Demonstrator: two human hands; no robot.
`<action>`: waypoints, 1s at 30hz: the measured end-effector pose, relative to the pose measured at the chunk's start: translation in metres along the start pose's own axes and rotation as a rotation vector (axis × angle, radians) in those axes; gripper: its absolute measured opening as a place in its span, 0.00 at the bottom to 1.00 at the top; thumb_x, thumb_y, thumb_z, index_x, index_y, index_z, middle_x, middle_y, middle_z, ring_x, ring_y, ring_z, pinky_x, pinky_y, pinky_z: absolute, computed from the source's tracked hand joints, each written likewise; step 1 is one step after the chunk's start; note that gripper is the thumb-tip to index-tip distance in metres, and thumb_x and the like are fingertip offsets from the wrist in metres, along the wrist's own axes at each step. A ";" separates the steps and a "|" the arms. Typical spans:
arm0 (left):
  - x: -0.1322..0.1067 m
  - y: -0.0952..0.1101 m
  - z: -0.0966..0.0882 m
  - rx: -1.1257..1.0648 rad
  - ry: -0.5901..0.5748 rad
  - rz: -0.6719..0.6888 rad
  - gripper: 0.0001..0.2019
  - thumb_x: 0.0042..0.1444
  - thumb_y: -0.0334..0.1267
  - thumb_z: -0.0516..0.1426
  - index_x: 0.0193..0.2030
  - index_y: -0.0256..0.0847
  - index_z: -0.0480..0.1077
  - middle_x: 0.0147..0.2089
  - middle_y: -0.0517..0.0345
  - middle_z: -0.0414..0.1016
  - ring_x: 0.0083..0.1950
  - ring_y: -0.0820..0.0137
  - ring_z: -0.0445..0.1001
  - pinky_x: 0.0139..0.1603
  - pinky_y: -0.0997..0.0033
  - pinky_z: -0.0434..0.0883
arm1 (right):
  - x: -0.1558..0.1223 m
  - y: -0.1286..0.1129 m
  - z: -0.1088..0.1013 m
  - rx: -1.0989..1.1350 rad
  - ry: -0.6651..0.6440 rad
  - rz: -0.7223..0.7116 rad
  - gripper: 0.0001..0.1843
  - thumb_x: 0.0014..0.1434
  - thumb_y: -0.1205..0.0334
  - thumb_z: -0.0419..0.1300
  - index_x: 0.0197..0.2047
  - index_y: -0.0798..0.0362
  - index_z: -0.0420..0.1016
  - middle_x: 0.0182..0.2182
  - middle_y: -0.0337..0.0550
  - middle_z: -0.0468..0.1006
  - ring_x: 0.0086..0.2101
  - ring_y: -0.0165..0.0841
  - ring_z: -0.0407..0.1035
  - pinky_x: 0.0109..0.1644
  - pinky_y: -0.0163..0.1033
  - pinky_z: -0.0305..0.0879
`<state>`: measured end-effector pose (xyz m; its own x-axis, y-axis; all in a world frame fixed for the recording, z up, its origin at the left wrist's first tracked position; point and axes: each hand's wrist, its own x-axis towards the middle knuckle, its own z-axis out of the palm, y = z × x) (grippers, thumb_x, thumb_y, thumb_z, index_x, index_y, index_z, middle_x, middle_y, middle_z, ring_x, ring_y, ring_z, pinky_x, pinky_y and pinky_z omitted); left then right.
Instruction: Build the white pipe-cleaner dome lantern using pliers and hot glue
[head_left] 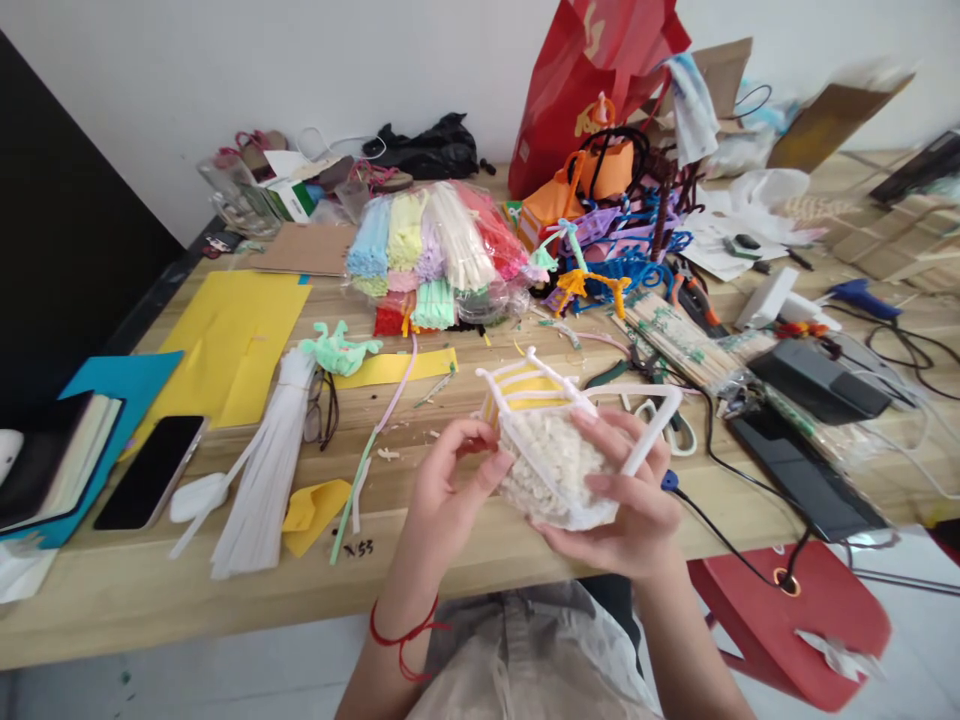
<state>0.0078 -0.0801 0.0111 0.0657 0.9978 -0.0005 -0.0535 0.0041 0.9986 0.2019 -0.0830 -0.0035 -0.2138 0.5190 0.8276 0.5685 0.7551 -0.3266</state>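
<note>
A small box-shaped craft piece [551, 465] is held up in front of me. It has white pipe-cleaner edges, a bumpy cream side, and yellow card showing between the bars at one end. A white pipe-cleaner loop sticks out at its right. My right hand [626, 495] wraps around it from the right and below, fingers spread over the cream side. With thumb and fingers closed together, my left hand [457, 475] pinches its left edge; the exact spot between the fingertips is hidden. Dark-handled pliers [611, 372] lie just behind the piece.
White pipe cleaners [262, 480], a phone [152, 472] and yellow card [225, 350] lie to the left. Bundled coloured pipe cleaners [431, 245] and a red bag [562, 110] stand behind. At right are wooden sticks [679, 340], cables and a black device [806, 475].
</note>
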 end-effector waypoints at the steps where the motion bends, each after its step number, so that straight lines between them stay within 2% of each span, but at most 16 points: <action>1: 0.000 0.000 -0.002 -0.030 -0.021 -0.029 0.20 0.53 0.57 0.64 0.37 0.42 0.70 0.38 0.54 0.73 0.42 0.65 0.73 0.40 0.69 0.71 | 0.000 0.000 -0.001 -0.002 -0.015 -0.005 0.29 0.39 0.59 0.76 0.38 0.46 0.63 0.59 0.43 0.75 0.56 0.50 0.67 0.55 0.56 0.63; 3: 0.001 0.000 -0.005 -0.081 -0.046 -0.071 0.21 0.49 0.57 0.66 0.35 0.41 0.69 0.36 0.55 0.72 0.39 0.66 0.73 0.36 0.70 0.71 | 0.000 -0.001 -0.003 -0.005 -0.032 -0.008 0.28 0.40 0.57 0.76 0.38 0.45 0.63 0.58 0.42 0.76 0.56 0.49 0.67 0.55 0.56 0.63; 7: 0.002 0.000 -0.006 -0.121 -0.024 -0.096 0.22 0.46 0.57 0.68 0.33 0.41 0.69 0.32 0.56 0.71 0.35 0.68 0.71 0.33 0.71 0.70 | 0.001 -0.002 -0.002 0.001 -0.039 0.006 0.28 0.40 0.56 0.75 0.39 0.45 0.63 0.57 0.44 0.77 0.54 0.49 0.68 0.54 0.56 0.62; 16: -0.002 0.002 -0.002 -0.084 0.038 -0.063 0.21 0.47 0.57 0.68 0.33 0.41 0.70 0.33 0.57 0.72 0.37 0.68 0.71 0.36 0.71 0.70 | 0.002 -0.002 -0.002 0.024 -0.046 0.039 0.26 0.41 0.58 0.73 0.38 0.45 0.63 0.54 0.44 0.78 0.54 0.49 0.68 0.55 0.57 0.61; 25: -0.005 -0.004 -0.002 0.009 0.097 0.035 0.16 0.54 0.53 0.64 0.37 0.42 0.73 0.37 0.56 0.75 0.41 0.67 0.73 0.42 0.71 0.71 | 0.001 0.002 -0.001 0.087 0.001 0.036 0.28 0.41 0.57 0.74 0.41 0.45 0.63 0.55 0.46 0.76 0.54 0.50 0.68 0.55 0.59 0.63; 30: -0.008 -0.008 -0.004 0.170 0.209 0.189 0.11 0.64 0.47 0.58 0.47 0.46 0.73 0.44 0.56 0.75 0.46 0.69 0.73 0.50 0.70 0.70 | 0.007 0.012 -0.006 0.208 0.006 0.042 0.32 0.40 0.56 0.72 0.47 0.45 0.63 0.50 0.47 0.75 0.52 0.51 0.70 0.55 0.64 0.66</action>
<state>0.0036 -0.0880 0.0024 -0.1365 0.9718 0.1925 0.1235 -0.1761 0.9766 0.2115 -0.0727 0.0010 -0.1877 0.5500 0.8138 0.4009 0.7993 -0.4477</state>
